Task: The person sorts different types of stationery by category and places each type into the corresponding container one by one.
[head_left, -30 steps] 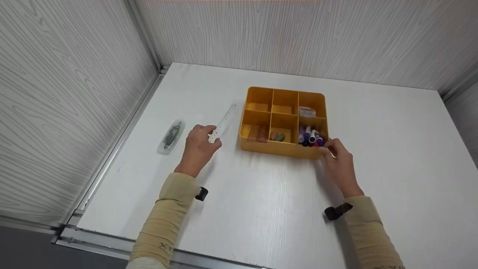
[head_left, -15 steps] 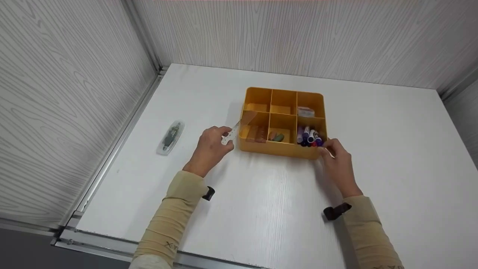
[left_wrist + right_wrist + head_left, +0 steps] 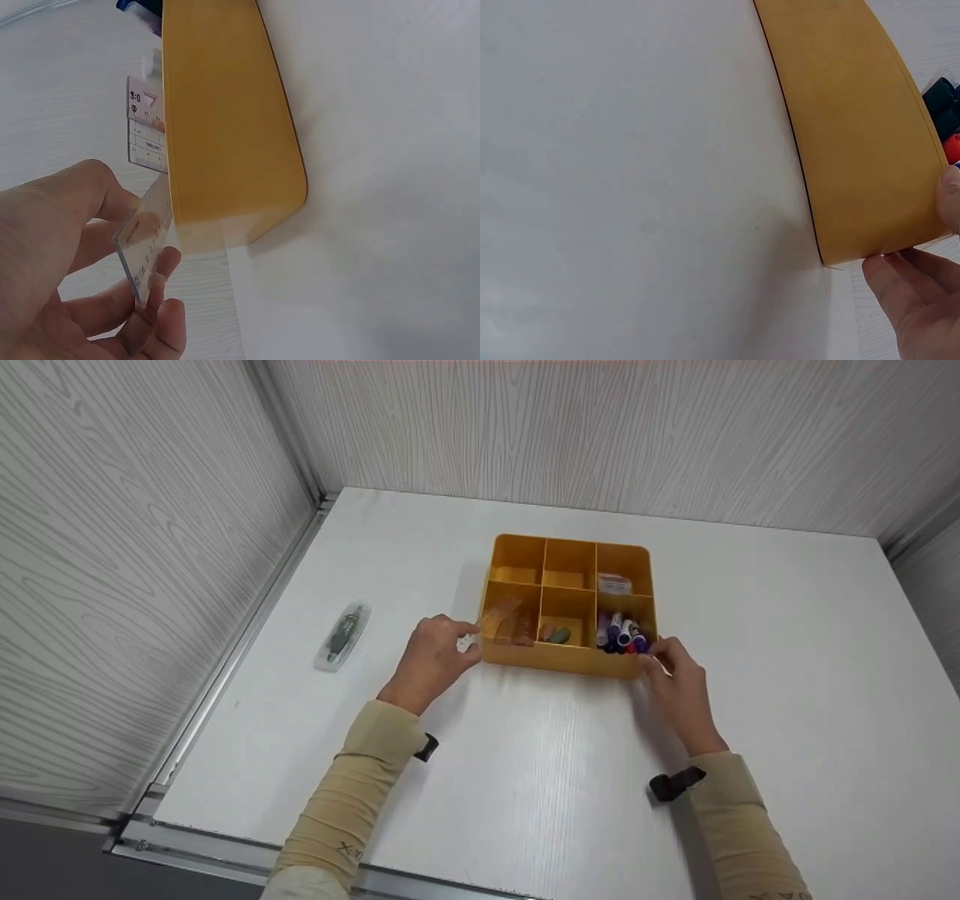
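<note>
In the head view my left hand [image 3: 433,660] is at the left side of a yellow six-compartment box [image 3: 559,658], holding a clear ruler [image 3: 142,240] between thumb and fingers. The ruler's far end slants over the rim into the front left compartment. Another clear ruler [image 3: 147,127] pokes above the rim there in the left wrist view. My right hand [image 3: 682,690] pinches the box's front right corner, thumb on the rim and fingers [image 3: 889,281] on the side wall. Several markers [image 3: 622,631] fill the compartment beside it.
Left of the box, a clear oblong case [image 3: 343,636] with a dark green item inside lies on the white table [image 3: 555,780]. The front middle compartment holds small green and pinkish pieces [image 3: 559,635]; a small white packet [image 3: 615,583] sits behind the markers. Panels enclose the table's back and sides.
My left hand has moved right with the ruler, from beside the box to its left rim, and the ruler's end has gone into the front left compartment. The right hand stays at the corner.
</note>
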A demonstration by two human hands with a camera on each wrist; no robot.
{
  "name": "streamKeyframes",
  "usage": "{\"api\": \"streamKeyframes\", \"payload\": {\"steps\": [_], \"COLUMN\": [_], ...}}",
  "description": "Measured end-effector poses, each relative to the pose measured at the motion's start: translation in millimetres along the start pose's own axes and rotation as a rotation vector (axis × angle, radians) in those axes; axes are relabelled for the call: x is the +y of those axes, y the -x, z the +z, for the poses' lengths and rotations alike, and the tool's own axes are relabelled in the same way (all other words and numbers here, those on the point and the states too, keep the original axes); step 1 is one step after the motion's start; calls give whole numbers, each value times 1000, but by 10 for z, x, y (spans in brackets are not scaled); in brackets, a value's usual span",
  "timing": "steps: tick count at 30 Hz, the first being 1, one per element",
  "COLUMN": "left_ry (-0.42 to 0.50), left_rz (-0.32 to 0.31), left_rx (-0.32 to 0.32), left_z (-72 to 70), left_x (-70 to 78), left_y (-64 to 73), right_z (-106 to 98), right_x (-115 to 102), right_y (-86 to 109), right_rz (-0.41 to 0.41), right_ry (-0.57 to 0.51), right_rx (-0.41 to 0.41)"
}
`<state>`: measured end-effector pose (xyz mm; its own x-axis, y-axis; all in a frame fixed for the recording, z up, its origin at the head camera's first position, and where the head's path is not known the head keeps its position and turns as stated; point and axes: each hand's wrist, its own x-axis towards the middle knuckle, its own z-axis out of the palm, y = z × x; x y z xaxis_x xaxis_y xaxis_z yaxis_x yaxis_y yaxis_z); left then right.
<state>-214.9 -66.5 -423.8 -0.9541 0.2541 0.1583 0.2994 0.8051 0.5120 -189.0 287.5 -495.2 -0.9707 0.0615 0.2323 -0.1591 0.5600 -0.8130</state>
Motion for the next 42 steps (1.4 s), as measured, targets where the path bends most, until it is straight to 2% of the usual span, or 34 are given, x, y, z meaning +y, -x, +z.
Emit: {"api": "streamKeyframes", "payload": {"steps": [6,16,26,33,39,42], "left_ry": [-49,-63,-55,-88,-50,-49], "left_rz": [-8,14,21,84,61,90], "left_rx": [-6,3,-10,26,-6,14], "left_z": [-14,17,93,137,177,191], "left_x": [82,187,203,206,211,190], "left_y": [-33,-88,-97,-88,-72,-55], "right_z": [1,-4,6,2,-5,0], "right_x": [15,9,5,6,0,0], "right_y": [-4,-1,-12,-11,-8,-5], "right_rz": [-7,-3,-22,10,34,18], "right_ry": [1,16,14,8,17,10], "right_rx": [6,-3,4,-4,-7,-5]}}
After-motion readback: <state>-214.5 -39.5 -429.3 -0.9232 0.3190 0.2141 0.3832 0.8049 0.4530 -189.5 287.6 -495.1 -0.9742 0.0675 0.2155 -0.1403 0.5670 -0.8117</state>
